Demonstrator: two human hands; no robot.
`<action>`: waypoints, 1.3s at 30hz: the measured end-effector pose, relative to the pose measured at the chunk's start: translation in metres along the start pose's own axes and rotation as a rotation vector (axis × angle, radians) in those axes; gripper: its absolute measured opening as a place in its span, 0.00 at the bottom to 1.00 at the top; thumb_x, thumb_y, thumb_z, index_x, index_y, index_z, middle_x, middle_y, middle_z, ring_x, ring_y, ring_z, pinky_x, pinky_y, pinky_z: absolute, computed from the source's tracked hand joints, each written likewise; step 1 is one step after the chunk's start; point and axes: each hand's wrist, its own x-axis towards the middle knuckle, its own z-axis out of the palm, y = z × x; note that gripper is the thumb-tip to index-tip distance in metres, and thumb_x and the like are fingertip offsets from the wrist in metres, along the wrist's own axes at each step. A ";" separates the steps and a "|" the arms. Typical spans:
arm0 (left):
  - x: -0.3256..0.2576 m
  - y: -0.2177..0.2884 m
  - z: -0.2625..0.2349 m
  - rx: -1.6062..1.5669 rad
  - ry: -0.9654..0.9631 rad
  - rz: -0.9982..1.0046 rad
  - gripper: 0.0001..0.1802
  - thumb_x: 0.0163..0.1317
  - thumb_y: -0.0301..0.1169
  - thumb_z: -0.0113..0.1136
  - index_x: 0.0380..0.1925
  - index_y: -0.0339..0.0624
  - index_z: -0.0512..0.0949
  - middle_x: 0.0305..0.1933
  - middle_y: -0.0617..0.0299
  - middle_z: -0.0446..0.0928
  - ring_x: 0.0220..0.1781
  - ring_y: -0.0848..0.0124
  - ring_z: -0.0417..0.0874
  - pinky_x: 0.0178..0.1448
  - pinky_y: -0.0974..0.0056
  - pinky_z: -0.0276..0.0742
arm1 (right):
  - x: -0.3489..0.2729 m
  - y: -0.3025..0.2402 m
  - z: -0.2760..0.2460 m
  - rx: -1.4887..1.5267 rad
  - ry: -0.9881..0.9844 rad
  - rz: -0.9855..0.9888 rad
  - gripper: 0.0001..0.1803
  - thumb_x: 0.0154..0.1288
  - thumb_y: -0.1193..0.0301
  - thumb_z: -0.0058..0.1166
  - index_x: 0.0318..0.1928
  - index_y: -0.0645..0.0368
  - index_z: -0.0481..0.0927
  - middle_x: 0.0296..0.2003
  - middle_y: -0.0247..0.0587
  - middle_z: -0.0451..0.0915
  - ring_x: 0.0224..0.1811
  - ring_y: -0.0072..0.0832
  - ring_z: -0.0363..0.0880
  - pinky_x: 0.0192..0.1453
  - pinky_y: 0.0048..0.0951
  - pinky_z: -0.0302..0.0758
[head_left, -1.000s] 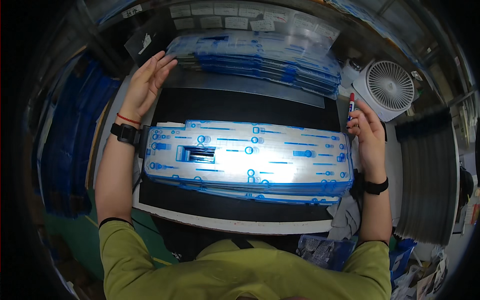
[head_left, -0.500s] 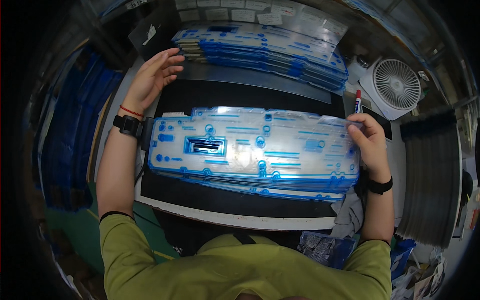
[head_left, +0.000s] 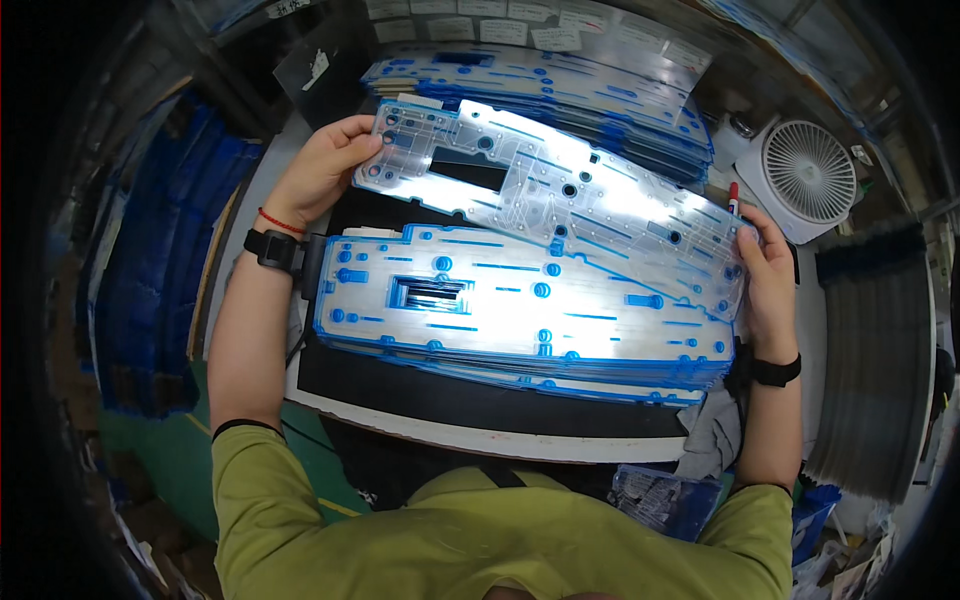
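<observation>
A thin clear plastic sheet (head_left: 530,185) with cutouts, fine printed lines and blue edges is raised at a tilt between my hands. My left hand (head_left: 330,165) pinches its left end, thumb on top. At the other end my right hand (head_left: 765,270) grips the sheet's right edge, thumb toward the top face. Under and nearer than it lies a stack of similar sheets (head_left: 500,305), whitish with blue marks and a rectangular opening at the left. The raised sheet's lower right part overlaps the stack. Glare washes out parts of both.
Behind stands another stack of blue-marked sheets (head_left: 545,85). At the right are a white fan (head_left: 810,170), a red-capped marker (head_left: 733,197) and a tall pile of thin sheets (head_left: 870,370). Blue sheets (head_left: 145,260) stand at the left. A grey cloth (head_left: 710,430) hangs at the table's front edge.
My left hand, open and empty before, now holds the left end of the clear sheet. That sheet has come up off the stack, its left end raised farther from me.
</observation>
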 end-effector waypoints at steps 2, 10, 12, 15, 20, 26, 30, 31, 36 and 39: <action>0.001 -0.002 -0.001 -0.023 0.073 0.023 0.18 0.68 0.33 0.56 0.55 0.38 0.74 0.46 0.63 0.81 0.44 0.78 0.81 0.49 0.72 0.78 | -0.003 -0.017 0.025 0.118 0.131 0.039 0.12 0.72 0.68 0.49 0.49 0.63 0.77 0.35 0.27 0.78 0.35 0.12 0.72 0.41 0.15 0.68; 0.001 -0.002 -0.003 -0.047 0.104 0.006 0.17 0.70 0.35 0.53 0.55 0.39 0.74 0.45 0.64 0.81 0.43 0.80 0.82 0.47 0.73 0.78 | 0.004 0.002 -0.007 0.045 0.003 0.003 0.08 0.73 0.69 0.48 0.41 0.61 0.78 0.33 0.26 0.78 0.34 0.12 0.72 0.40 0.15 0.67; 0.001 -0.002 -0.002 -0.042 0.123 0.011 0.17 0.70 0.35 0.52 0.55 0.39 0.74 0.45 0.64 0.81 0.42 0.80 0.82 0.47 0.74 0.78 | 0.004 0.002 -0.007 0.039 0.020 -0.004 0.09 0.72 0.69 0.49 0.42 0.61 0.78 0.33 0.26 0.78 0.33 0.11 0.72 0.39 0.15 0.67; 0.001 -0.003 -0.003 -0.038 0.114 0.009 0.17 0.71 0.35 0.52 0.55 0.39 0.74 0.45 0.65 0.82 0.43 0.80 0.82 0.47 0.73 0.78 | 0.004 0.003 -0.009 0.014 0.017 -0.014 0.09 0.72 0.69 0.49 0.42 0.61 0.79 0.32 0.25 0.77 0.32 0.11 0.71 0.38 0.15 0.65; 0.001 -0.002 -0.001 -0.010 0.138 0.009 0.17 0.71 0.34 0.51 0.55 0.40 0.74 0.47 0.65 0.81 0.45 0.80 0.81 0.48 0.73 0.77 | 0.004 0.004 -0.012 -0.036 0.013 -0.075 0.09 0.72 0.69 0.50 0.43 0.62 0.79 0.31 0.25 0.77 0.31 0.11 0.70 0.37 0.15 0.64; 0.002 -0.002 -0.002 -0.022 0.133 0.019 0.17 0.70 0.34 0.52 0.55 0.40 0.74 0.47 0.65 0.81 0.47 0.80 0.81 0.50 0.73 0.76 | 0.002 0.001 -0.010 -0.071 0.038 -0.105 0.10 0.71 0.70 0.50 0.44 0.63 0.79 0.32 0.25 0.78 0.32 0.12 0.70 0.37 0.16 0.65; 0.003 -0.006 -0.007 -0.007 0.139 0.030 0.17 0.70 0.34 0.52 0.55 0.39 0.74 0.47 0.65 0.81 0.47 0.79 0.81 0.50 0.72 0.76 | 0.002 0.002 -0.010 -0.062 0.051 -0.117 0.10 0.71 0.69 0.50 0.45 0.63 0.79 0.32 0.26 0.78 0.32 0.11 0.71 0.37 0.16 0.65; 0.003 -0.006 -0.006 -0.005 0.142 0.024 0.17 0.70 0.33 0.52 0.55 0.39 0.74 0.47 0.65 0.81 0.47 0.79 0.81 0.51 0.72 0.76 | 0.003 0.003 -0.010 -0.062 0.042 -0.120 0.11 0.71 0.69 0.50 0.45 0.64 0.79 0.33 0.26 0.78 0.32 0.11 0.71 0.37 0.16 0.65; 0.002 -0.002 -0.001 -0.007 0.155 -0.002 0.17 0.70 0.34 0.52 0.55 0.37 0.74 0.47 0.63 0.81 0.46 0.79 0.80 0.51 0.72 0.76 | 0.001 0.001 -0.010 -0.042 0.018 -0.116 0.12 0.72 0.68 0.50 0.46 0.64 0.79 0.33 0.26 0.78 0.32 0.11 0.70 0.37 0.15 0.65; 0.002 0.000 0.001 0.017 0.163 -0.028 0.18 0.70 0.34 0.52 0.55 0.37 0.74 0.46 0.64 0.80 0.45 0.79 0.80 0.52 0.72 0.75 | 0.000 0.000 -0.009 -0.031 0.016 -0.103 0.12 0.72 0.68 0.49 0.46 0.64 0.79 0.33 0.26 0.78 0.32 0.11 0.71 0.37 0.15 0.65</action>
